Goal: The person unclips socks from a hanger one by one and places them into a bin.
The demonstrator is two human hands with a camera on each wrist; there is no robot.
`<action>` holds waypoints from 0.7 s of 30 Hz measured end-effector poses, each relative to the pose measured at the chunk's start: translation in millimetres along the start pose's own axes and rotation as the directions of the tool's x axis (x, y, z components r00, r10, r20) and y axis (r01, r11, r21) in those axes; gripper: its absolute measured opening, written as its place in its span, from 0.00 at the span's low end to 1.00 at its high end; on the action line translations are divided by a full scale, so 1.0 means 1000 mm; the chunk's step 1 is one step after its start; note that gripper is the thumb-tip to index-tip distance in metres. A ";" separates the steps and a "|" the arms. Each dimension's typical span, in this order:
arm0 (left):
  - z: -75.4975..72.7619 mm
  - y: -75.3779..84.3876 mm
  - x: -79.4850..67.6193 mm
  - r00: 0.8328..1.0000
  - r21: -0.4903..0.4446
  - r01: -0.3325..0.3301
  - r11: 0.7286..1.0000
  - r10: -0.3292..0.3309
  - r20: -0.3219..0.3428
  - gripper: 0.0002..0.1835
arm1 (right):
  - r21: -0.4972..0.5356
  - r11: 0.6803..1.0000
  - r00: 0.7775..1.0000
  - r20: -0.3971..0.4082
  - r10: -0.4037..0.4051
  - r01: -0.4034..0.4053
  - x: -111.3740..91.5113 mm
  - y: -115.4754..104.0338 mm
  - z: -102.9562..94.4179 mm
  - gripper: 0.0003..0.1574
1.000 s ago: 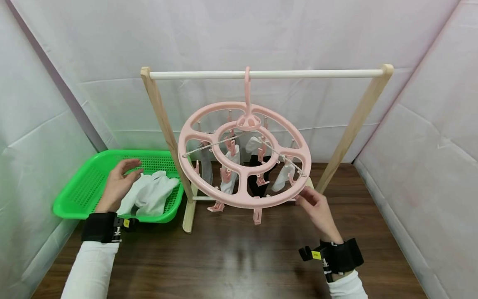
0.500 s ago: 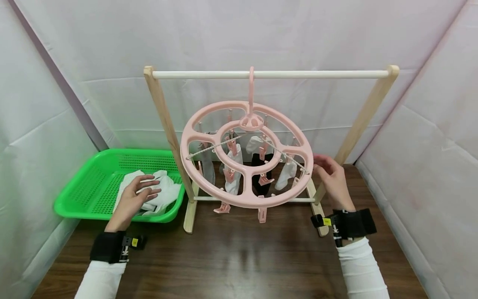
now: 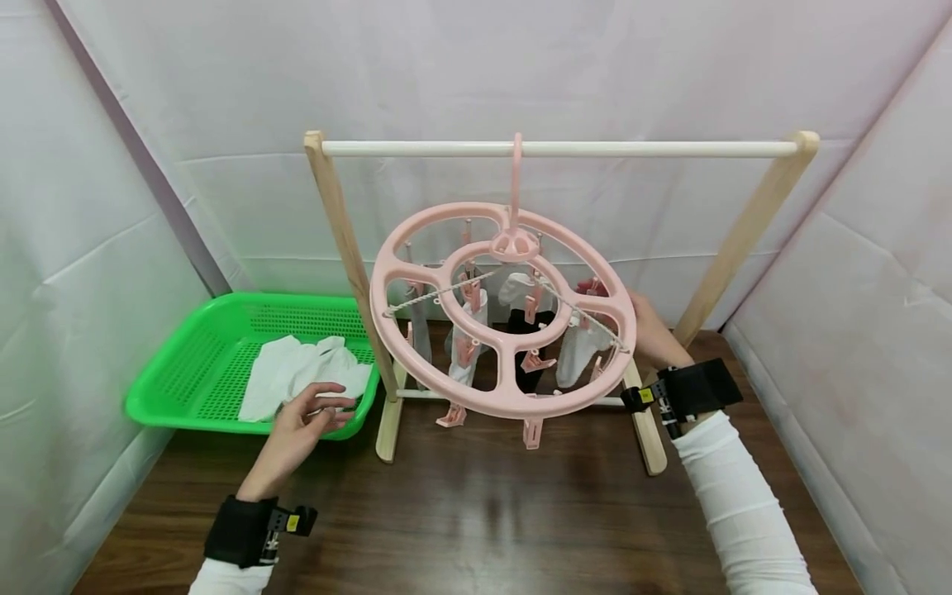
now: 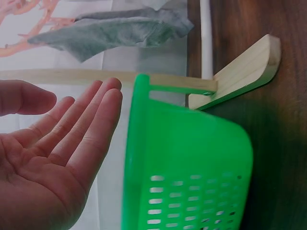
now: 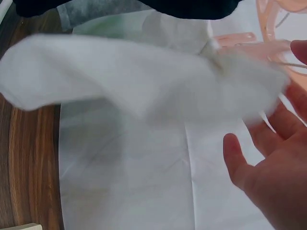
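Observation:
A pink round clip hanger (image 3: pixel 506 405) hangs by its hook, with several socks clipped below. My right hand (image 3: pixel 650 330) reaches behind the ring's right side, at the top of a white sock (image 3: pixel 583 355). In the right wrist view, the fingers (image 5: pixel 280 120) are spread and loosely bent beside the sock's upper end, and the thumb stands apart from them. My left hand (image 3: pixel 303 421) is over the front right rim of a green basket (image 3: pixel 167 388), holding nothing. Its fingers (image 4: pixel 93 139) are straight in the left wrist view. White cloth (image 3: pixel 297 372) lies in the basket.
A wooden rack with a white top rail (image 3: pixel 632 149) bears the hanger. Its left leg (image 3: pixel 353 256) stands against the basket's right end. A black sock (image 3: pixel 530 330) and grey sock (image 3: pixel 420 330) hang under the ring. Pink clips (image 3: pixel 532 432) dangle at its front.
My right hand has gone from the ring's front right edge, around its right side, to the white sock behind. My left hand has moved right and toward me across the basket.

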State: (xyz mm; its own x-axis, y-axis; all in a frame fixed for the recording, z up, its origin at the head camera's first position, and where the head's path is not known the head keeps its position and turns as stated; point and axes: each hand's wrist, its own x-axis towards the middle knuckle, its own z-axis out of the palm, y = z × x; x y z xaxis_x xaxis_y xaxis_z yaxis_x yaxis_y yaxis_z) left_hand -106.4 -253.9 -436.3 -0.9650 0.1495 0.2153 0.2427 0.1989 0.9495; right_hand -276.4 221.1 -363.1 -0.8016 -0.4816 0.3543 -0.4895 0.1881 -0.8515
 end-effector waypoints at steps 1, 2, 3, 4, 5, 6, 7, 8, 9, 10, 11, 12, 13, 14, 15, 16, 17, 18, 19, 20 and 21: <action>0.004 0.005 -0.001 1.000 0.015 0.022 1.000 -0.022 -0.002 0.17 | 0.001 1.000 1.000 0.015 -0.025 0.025 0.001 -0.002 0.000 0.28; 0.007 0.009 -0.003 0.999 0.018 0.047 0.999 -0.047 -0.005 0.16 | -0.002 0.999 0.999 0.020 -0.045 0.045 0.002 -0.005 0.001 0.27; 0.010 0.011 -0.004 0.997 0.018 0.072 0.997 -0.072 -0.011 0.16 | -0.010 0.998 0.997 0.025 -0.070 0.070 0.002 -0.008 0.002 0.26; 0.012 0.013 -0.005 0.995 0.016 0.095 0.995 -0.094 -0.014 0.16 | 0.001 0.996 0.996 0.034 -0.086 0.086 0.002 -0.010 0.003 0.25; 0.014 0.012 -0.005 0.993 0.011 0.114 0.993 -0.114 -0.018 0.16 | 0.007 0.995 0.995 0.034 -0.098 0.098 0.003 -0.013 0.004 0.25; 0.016 0.011 -0.005 0.992 0.006 0.123 0.992 -0.123 -0.021 0.16 | 0.012 0.994 0.993 0.037 -0.112 0.111 0.003 -0.015 0.005 0.24; 0.018 0.009 -0.006 0.992 0.000 0.127 0.992 -0.127 -0.020 0.16 | 0.014 0.994 0.994 0.020 -0.110 0.109 0.001 -0.016 0.006 0.23; 0.020 0.009 -0.006 0.992 -0.003 0.128 0.992 -0.128 -0.018 0.16 | 0.021 0.994 0.994 0.004 -0.107 0.107 -0.001 -0.014 0.006 0.21; 0.023 0.007 -0.006 0.991 -0.005 0.130 0.991 -0.131 -0.018 0.16 | 0.042 0.994 0.995 -0.006 -0.100 0.100 -0.003 -0.010 0.006 0.21; 0.025 0.006 -0.006 0.991 -0.004 0.132 0.991 -0.132 -0.016 0.16 | 0.059 0.994 0.996 -0.015 -0.092 0.093 -0.006 -0.007 0.007 0.20; 0.028 0.006 -0.007 0.991 -0.004 0.134 0.991 -0.134 -0.014 0.16 | 0.048 0.994 0.995 -0.027 -0.093 0.094 -0.008 -0.003 0.007 0.21; 0.030 0.006 -0.008 0.991 -0.005 0.135 0.991 -0.135 -0.011 0.16 | 0.047 0.994 0.995 -0.034 -0.093 0.094 -0.011 0.000 0.008 0.21; 0.033 0.007 -0.008 0.990 -0.011 0.144 0.990 -0.144 -0.009 0.16 | 0.050 0.995 0.996 -0.041 -0.084 0.086 -0.014 0.003 0.009 0.22; 0.036 0.007 -0.009 0.988 -0.017 0.153 0.988 -0.153 -0.008 0.16 | 0.049 0.995 0.996 -0.034 -0.080 0.082 -0.017 0.005 0.010 0.23; 0.038 0.007 -0.010 0.986 -0.022 0.165 0.986 -0.165 -0.009 0.16 | 0.055 0.996 0.997 -0.025 -0.071 0.073 -0.020 0.004 0.012 0.25; 0.040 0.006 -0.010 0.986 -0.026 0.168 0.985 -0.168 -0.008 0.16 | 0.044 0.997 0.998 -0.018 -0.066 0.067 -0.023 0.002 0.014 0.25; 0.042 0.006 -0.011 0.985 -0.031 0.172 0.985 -0.172 -0.007 0.16 | 0.037 0.998 0.998 -0.011 -0.059 0.059 -0.025 0.000 0.015 0.26; 0.044 0.005 -0.011 0.985 -0.037 0.174 0.984 -0.174 -0.006 0.16 | 0.042 0.998 0.999 -0.004 -0.051 0.051 -0.028 -0.002 0.017 0.26; 0.046 0.004 -0.011 0.984 -0.044 0.177 0.983 -0.178 -0.006 0.16 | 0.041 0.998 0.999 0.004 -0.046 0.046 -0.031 -0.004 0.019 0.26; 0.049 0.003 -0.012 0.984 -0.047 0.178 0.983 -0.179 -0.004 0.16 | 0.036 0.998 0.999 0.008 -0.048 0.047 -0.034 -0.005 0.020 0.26; 0.051 0.002 -0.012 0.984 -0.047 0.178 0.983 -0.178 -0.002 0.16 | 0.038 0.998 0.999 0.015 -0.050 0.050 -0.036 -0.007 0.021 0.26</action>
State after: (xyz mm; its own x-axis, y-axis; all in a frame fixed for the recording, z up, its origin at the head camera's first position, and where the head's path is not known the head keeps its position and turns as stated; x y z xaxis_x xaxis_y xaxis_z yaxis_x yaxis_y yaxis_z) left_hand -89.7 -206.1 -448.7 -0.9930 0.1101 0.0430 0.0621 0.1762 0.9824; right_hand -236.6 219.0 -378.3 -0.7707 -0.5034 0.3907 -0.5152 0.1315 -0.8469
